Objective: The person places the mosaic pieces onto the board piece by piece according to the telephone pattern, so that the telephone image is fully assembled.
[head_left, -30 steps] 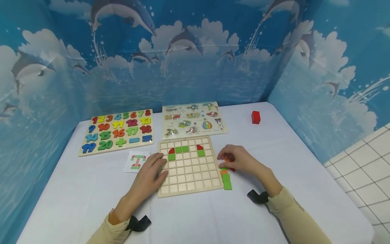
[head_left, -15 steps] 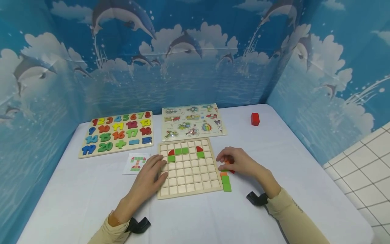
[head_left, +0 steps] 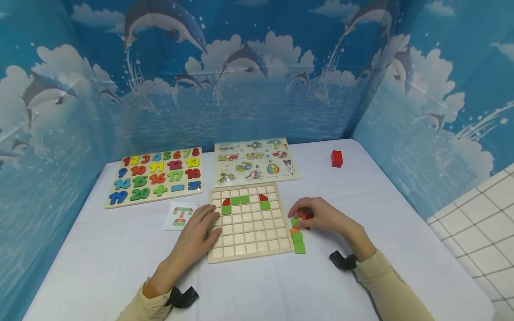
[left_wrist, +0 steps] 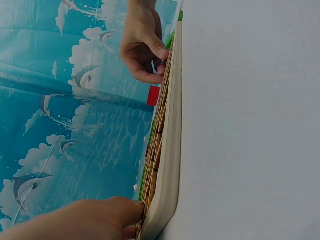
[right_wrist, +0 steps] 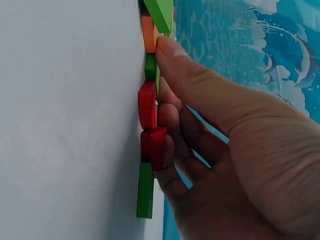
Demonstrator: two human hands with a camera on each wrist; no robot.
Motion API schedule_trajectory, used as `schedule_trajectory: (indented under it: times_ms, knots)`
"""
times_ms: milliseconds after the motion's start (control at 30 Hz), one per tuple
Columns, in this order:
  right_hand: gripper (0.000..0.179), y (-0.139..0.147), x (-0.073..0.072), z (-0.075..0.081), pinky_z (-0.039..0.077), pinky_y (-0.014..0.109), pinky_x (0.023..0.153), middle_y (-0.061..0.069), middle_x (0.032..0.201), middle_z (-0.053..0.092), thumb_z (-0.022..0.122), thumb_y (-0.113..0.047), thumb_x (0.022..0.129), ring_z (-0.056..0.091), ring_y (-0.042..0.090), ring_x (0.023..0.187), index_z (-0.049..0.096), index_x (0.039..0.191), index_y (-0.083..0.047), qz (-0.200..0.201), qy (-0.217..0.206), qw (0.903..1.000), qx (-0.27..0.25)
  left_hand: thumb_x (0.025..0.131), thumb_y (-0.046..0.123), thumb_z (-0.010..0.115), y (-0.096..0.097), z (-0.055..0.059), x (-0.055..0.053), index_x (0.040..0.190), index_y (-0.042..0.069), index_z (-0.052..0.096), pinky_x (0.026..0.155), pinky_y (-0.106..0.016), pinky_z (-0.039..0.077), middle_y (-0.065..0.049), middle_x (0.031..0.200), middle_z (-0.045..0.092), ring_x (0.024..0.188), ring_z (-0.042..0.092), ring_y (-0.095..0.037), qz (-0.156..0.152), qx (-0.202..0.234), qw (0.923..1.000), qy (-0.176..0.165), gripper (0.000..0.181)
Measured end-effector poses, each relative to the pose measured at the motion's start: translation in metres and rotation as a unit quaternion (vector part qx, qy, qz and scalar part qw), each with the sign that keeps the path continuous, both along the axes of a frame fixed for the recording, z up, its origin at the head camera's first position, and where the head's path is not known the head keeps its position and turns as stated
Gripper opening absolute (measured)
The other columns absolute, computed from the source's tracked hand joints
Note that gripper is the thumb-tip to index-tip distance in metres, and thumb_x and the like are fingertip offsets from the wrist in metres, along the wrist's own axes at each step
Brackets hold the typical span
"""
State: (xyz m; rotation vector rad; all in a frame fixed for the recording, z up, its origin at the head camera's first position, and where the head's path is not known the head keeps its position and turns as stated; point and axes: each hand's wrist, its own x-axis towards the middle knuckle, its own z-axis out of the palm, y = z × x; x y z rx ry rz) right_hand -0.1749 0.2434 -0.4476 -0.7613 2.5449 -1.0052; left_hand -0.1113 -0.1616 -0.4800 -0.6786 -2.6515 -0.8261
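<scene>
Resting on the left edge of the grid board (head_left: 250, 234): left hand (head_left: 196, 232), fingers extended, thumb apart from them, nothing gripped. Right hand (head_left: 319, 214) is at the loose tiles (head_left: 298, 238) just right of the board, fingers curved, thumb and fingers apart, tips touching tiles, no pinch visible. Hands well apart.

Board: pale wood, flat on the white surface (head_left: 249, 290), square cells, raised dividers and rim. Six tiles seated in upper rows. Left group: red quarter-round (head_left: 226, 202) over a green square (head_left: 226, 210), two more green squares to the right of the red. Right group: red quarter-round over green. Loose tiles: thin, solid green, orange and red, in an uneven line.

Further out: pattern card (head_left: 173, 219) left of board, number board (head_left: 180, 192) behind left, picture puzzle (head_left: 289, 177) directly behind, red block (head_left: 337, 158) far right. Blue dolphin backdrop (head_left: 257, 111) behind everything.
</scene>
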Motion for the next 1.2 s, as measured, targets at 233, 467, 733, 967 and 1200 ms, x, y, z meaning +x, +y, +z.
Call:
schedule_trajectory:
  times_ms: [233,467,733,967,1200]
  knots:
    - [0.024,-0.004,0.001,0.0,0.052,0.023,0.074,-0.003,0.091,0.063,0.088,-0.023,0.087,0.059,0.019,0.092,0.077,0.108,-0.023,0.008,-0.015,0.9998,-0.006,0.095,0.018,0.078,-0.002,0.0,0.005,0.129,0.002,0.068,0.119,-0.057,0.043,-0.021,0.148,0.059,0.144,0.05,-0.038,0.0,0.006,1.0,-0.002,0.039]
    - [0.023,-0.007,0.002,0.001,0.051,0.023,0.072,-0.002,0.086,0.061,0.089,-0.023,0.086,0.059,0.019,0.088,0.074,0.104,-0.023,0.006,-0.022,0.9997,-0.008,0.095,0.018,0.078,-0.003,0.001,0.007,0.129,0.001,0.068,0.119,-0.057,0.043,-0.02,0.148,0.059,0.145,0.049,-0.038,0.005,0.006,0.9999,-0.007,0.04]
    - [0.021,-0.012,-0.004,0.004,0.054,0.024,0.073,-0.005,0.083,0.067,0.09,-0.025,0.085,0.063,0.018,0.083,0.076,0.1,-0.026,-0.065,0.008,0.9975,-0.027,0.097,0.019,0.076,-0.002,0.0,0.002,0.13,0.002,0.068,0.12,-0.057,0.042,-0.02,0.149,0.059,0.146,0.049,-0.037,0.001,0.012,0.9999,0.0,0.039]
    - [0.021,-0.027,-0.019,0.006,0.062,0.028,0.085,-0.004,0.098,0.075,0.085,-0.014,0.09,0.065,0.016,0.091,0.08,0.11,-0.017,-0.112,0.078,0.9896,-0.045,0.095,0.018,0.078,-0.002,0.0,0.005,0.128,0.003,0.068,0.119,-0.057,0.043,-0.02,0.148,0.059,0.145,0.049,-0.038,0.003,0.015,0.9999,-0.007,0.037]
    - [0.021,-0.059,-0.044,0.016,0.065,0.037,0.086,0.003,0.106,0.079,0.08,-0.009,0.094,0.072,0.019,0.097,0.081,0.115,-0.009,-0.104,0.102,0.9865,-0.074,0.095,0.017,0.077,-0.002,-0.001,0.001,0.127,0.003,0.068,0.119,-0.057,0.044,-0.02,0.147,0.06,0.144,0.049,-0.037,-0.006,0.02,0.9998,-0.001,0.036]
